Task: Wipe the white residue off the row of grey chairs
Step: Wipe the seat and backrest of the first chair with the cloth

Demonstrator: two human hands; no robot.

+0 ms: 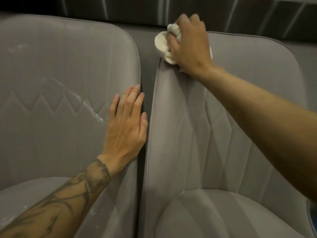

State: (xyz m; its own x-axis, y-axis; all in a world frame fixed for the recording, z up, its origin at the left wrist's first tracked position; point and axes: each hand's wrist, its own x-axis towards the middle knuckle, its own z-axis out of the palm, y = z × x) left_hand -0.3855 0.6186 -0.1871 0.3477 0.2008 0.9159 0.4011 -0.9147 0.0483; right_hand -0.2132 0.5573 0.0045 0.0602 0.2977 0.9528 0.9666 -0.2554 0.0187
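Two grey padded chairs stand side by side, the left chair (51,69) and the right chair (248,103). White residue (89,107) streaks the left chair's backrest, with flecks on its seat. My right hand (188,45) grips a crumpled white cloth (163,43) and presses it on the top left corner of the right chair's backrest. My left hand (127,124) rests flat, fingers straight, on the right edge of the left chair's backrest, just right of the residue.
A narrow dark gap (145,79) runs between the two chairs. Behind the backrests is a dark panelled wall (240,12). More grey upholstery (308,54) shows at the far right edge.
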